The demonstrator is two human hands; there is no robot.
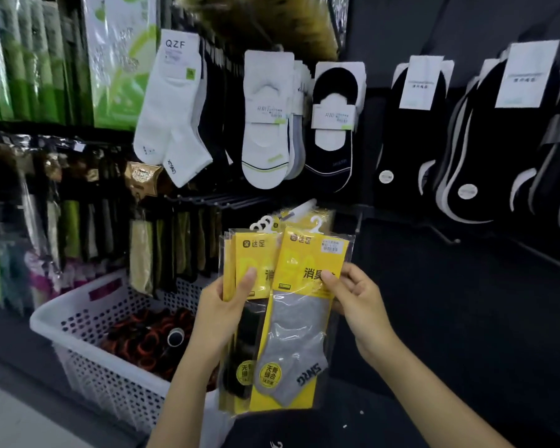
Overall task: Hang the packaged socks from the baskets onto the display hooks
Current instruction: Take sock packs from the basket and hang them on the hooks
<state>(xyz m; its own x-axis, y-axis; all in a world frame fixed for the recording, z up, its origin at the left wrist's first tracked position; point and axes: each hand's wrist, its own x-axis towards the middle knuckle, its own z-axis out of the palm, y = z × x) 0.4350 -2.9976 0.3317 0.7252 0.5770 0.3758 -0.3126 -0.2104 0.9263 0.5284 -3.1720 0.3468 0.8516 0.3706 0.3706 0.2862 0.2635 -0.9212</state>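
A white basket (78, 305) stands low on the left, below hanging white socks (172, 108) and dark hooks (227, 202). In front of these, the left hand (220, 315) grips a stack of yellow packs (249, 253). The right hand (356, 302) pinches the grey-sock pack (304, 318) at the front, held upright.

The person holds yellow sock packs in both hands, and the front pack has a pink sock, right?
Not quite: in the head view the sock in the front pack is grey, not pink. The left hand and right hand do hold yellow packs.
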